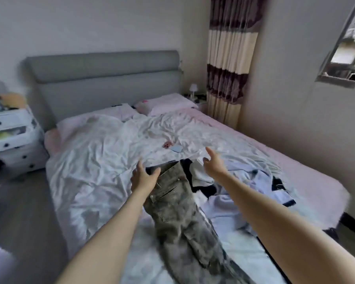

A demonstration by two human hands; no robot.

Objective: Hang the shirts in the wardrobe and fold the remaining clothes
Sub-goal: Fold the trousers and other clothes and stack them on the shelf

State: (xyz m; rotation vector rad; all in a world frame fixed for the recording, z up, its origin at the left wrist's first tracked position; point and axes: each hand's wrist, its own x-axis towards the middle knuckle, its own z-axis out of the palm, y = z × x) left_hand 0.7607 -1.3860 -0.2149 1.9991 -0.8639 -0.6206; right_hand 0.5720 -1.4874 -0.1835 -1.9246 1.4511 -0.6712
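Grey washed jeans (180, 214) lie lengthwise on the bed, waistband toward the headboard. My left hand (142, 177) hovers at the waistband's left corner with fingers spread, thumb close to the cloth; whether it touches is unclear. My right hand (212, 162) is raised over the bed to the right of the waistband, fingers straight, holding nothing. A heap of clothes (252, 185), pale lilac-blue shirts with dark and white pieces, lies right of the jeans.
The bed (94, 160) has a rumpled white sheet with a pink phone (167, 144) and a light blue item (176, 148) mid-bed. Pillows (164, 103) sit by the grey headboard. A white drawer unit (10, 138) stands left; curtain (228, 64) and wall right.
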